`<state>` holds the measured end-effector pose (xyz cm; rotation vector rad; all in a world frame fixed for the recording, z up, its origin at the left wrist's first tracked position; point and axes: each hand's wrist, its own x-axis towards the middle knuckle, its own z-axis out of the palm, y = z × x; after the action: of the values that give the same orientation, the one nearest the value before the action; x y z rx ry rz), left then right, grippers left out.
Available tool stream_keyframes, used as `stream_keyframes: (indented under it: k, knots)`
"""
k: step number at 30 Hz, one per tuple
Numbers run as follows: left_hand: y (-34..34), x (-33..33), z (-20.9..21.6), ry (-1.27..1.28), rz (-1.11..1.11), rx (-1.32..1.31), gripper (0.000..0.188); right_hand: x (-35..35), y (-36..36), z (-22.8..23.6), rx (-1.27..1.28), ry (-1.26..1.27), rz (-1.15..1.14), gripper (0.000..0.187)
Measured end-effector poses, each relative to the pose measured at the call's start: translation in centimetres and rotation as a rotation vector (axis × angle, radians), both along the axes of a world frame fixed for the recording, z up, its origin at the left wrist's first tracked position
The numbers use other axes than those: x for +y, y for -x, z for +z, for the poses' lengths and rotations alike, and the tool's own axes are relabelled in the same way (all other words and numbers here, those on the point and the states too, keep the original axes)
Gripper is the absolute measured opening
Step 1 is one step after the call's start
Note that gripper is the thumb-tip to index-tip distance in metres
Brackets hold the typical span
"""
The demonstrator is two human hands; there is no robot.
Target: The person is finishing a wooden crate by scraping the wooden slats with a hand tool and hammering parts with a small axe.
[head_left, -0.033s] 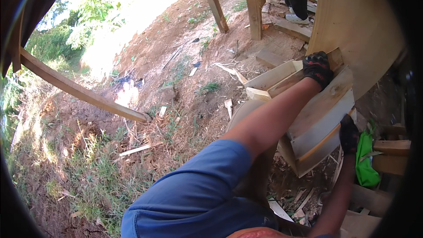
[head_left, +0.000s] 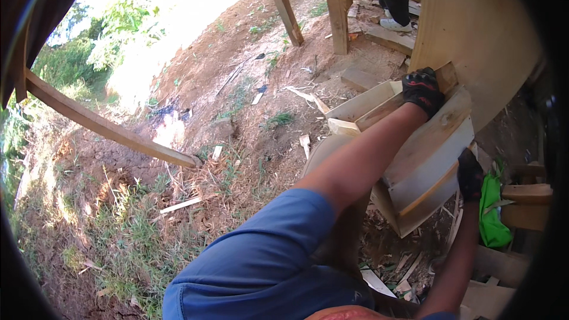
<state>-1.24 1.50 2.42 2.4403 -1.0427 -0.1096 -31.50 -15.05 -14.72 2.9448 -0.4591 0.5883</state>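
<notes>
A wooden box-like frame (head_left: 428, 155) of boards and pale panels lies tilted in front of me, against a large, smooth wooden sheet (head_left: 474, 35). My left hand (head_left: 422, 92), in a black glove with red marks, is closed over a board at the frame's upper end, near that sheet. Its arm reaches across the nearer end of the frame. Lower on the right, my right hand (head_left: 470, 176), also in a black glove, is curled against the frame's side edge. Part of its fingers is in shadow. A bright green cloth or bag (head_left: 493, 210) lies just beside that wrist.
Beyond the frame stands a wooden trestle (head_left: 336, 15), with a person's dark-trousered leg and light shoe (head_left: 396, 25) near it. A long wooden pole (head_left: 109, 123) slants across the left. Boards (head_left: 526, 207) are stacked at right; wood scraps (head_left: 181, 204) lie on sloping, grassy soil.
The whole scene has shifted very slightly to the left in the picture. Both hands keep their places on the wooden frame.
</notes>
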Motion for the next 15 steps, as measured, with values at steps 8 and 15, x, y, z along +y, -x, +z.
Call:
stream_keyframes:
  k: [8,15]
  knots:
    - [-1.0,1.0,0.5,-0.062,-0.059,-0.110,0.064,4.8,-3.1,1.4,-0.170,-0.096,-0.177,0.022]
    - [0.8,1.8,1.6,-0.154,-0.066,-0.141,0.075,23.9,1.9,6.5,0.140,-0.317,-0.193,0.032]
